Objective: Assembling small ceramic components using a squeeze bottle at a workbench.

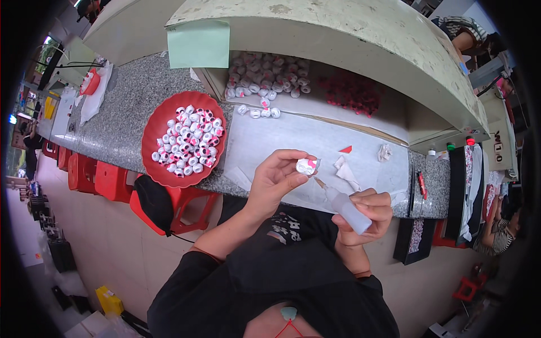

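Pinched between the thumb and fingers of my left hand point(279, 177) is a small white rounded piece point(307, 165) with a pink patch. My right hand point(369, 217) is closed round a squeeze bottle point(348, 209), translucent white with a narrow tip. The tip points up and left, close to the white piece; whether they touch I cannot tell. Both hands are above a white paper sheet point(253, 141) on the bench. To the left, a red scalloped bowl point(147, 138) holds many similar white pieces with pink and dark marks.
Under the shelf point(338, 34) lie a pile of white pieces point(265, 73) and a heap of dark pink pieces point(352, 96). Crumpled tissue point(346, 173), a red scrap point(345, 149) and a red pen point(422, 185) lie on the bench. Red stools point(115, 180) stand at left. Other people sit nearby.
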Available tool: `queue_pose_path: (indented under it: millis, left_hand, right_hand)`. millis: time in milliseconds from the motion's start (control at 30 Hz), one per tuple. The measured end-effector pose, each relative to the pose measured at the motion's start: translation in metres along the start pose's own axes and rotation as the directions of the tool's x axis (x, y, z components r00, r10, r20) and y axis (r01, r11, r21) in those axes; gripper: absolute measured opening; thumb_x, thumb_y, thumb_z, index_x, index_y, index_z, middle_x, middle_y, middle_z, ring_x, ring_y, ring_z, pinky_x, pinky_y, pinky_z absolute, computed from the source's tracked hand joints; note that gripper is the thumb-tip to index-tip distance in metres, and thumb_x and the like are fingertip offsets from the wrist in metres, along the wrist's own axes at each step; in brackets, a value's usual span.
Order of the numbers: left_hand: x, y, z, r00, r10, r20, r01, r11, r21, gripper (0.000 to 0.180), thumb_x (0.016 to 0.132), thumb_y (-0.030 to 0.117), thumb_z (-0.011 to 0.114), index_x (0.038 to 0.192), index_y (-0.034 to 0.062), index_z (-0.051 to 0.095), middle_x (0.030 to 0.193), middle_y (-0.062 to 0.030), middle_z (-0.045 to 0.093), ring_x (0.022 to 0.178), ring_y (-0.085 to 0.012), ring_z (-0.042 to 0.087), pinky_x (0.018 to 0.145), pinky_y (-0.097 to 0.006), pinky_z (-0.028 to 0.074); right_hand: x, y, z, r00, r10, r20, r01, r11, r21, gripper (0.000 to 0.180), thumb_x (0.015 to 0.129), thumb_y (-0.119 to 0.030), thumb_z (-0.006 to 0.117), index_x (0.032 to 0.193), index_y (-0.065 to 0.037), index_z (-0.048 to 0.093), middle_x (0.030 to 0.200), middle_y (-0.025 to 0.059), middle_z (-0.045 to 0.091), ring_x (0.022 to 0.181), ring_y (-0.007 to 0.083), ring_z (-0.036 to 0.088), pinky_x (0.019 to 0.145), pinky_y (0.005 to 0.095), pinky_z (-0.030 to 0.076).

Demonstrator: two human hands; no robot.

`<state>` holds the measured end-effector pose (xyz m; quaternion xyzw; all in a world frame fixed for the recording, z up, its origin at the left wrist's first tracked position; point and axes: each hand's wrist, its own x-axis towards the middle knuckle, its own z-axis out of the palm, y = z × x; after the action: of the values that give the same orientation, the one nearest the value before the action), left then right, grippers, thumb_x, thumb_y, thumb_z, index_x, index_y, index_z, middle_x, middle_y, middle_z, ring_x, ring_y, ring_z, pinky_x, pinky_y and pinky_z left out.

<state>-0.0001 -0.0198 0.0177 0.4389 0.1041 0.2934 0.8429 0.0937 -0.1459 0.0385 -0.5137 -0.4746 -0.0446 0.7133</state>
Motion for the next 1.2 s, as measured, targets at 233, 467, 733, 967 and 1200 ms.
queue_pose_path:
  millis: [233,467,733,967,1200]
  left_hand:
    - [-0.001,0.000,0.000,1.000,-0.022,0.007,0.022,1.000,0.007,0.031,0.074,-0.003,0.054,0.103,0.0000,0.044,0.102,-0.0144,0.050,0.095,-0.0181,0.051,0.084,-0.036,0.043]
    - [-0.003,-0.002,0.001,1.000,-0.010,0.005,0.010,1.000,0.006,0.031,0.074,-0.003,0.055,0.103,-0.0007,0.044,0.101,-0.0148,0.051,0.094,-0.0183,0.052,0.084,-0.035,0.043]
    - [-0.004,-0.001,0.003,0.999,-0.024,0.022,0.023,0.999,0.031,0.030,0.073,-0.005,0.054,0.101,-0.0017,0.045,0.102,-0.0147,0.051,0.093,-0.0190,0.053,0.084,-0.033,0.043]
    - [-0.004,0.000,0.005,0.999,-0.029,0.030,0.028,0.999,0.026,0.031,0.073,-0.006,0.054,0.102,-0.0022,0.045,0.102,-0.0146,0.051,0.094,-0.0188,0.052,0.083,-0.032,0.043]
    - [-0.006,0.000,0.005,0.999,-0.025,0.029,0.024,0.999,0.031,0.031,0.073,-0.007,0.054,0.102,-0.0025,0.045,0.102,-0.0147,0.051,0.095,-0.0183,0.052,0.084,-0.031,0.043]
  right_hand:
    - [0.002,-0.002,-0.001,0.999,0.002,0.036,-0.001,1.000,-0.013,0.047,0.050,-0.001,0.077,0.086,-0.006,0.048,0.081,0.0077,0.048,0.063,0.0151,0.053,0.053,0.0241,0.042]
    - [0.002,-0.005,0.001,0.999,0.000,-0.047,-0.002,0.999,-0.044,0.039,0.055,-0.005,0.074,0.082,-0.006,0.047,0.075,0.0056,0.046,0.058,0.0137,0.047,0.052,0.0223,0.041]
    - [0.002,-0.005,-0.006,0.998,-0.045,0.054,0.045,0.999,-0.013,0.048,0.051,0.001,0.076,0.088,-0.006,0.046,0.083,0.0075,0.047,0.061,0.0172,0.052,0.052,0.0250,0.043]
    - [0.001,-0.008,-0.007,0.996,-0.022,0.082,0.025,0.999,-0.031,0.050,0.049,0.001,0.076,0.088,-0.007,0.046,0.083,0.0073,0.046,0.062,0.0166,0.053,0.053,0.0250,0.043]
    - [0.002,-0.009,-0.007,0.996,-0.035,0.085,0.038,0.999,-0.034,0.051,0.049,0.002,0.076,0.089,-0.007,0.046,0.083,0.0071,0.046,0.063,0.0163,0.053,0.053,0.0250,0.043]
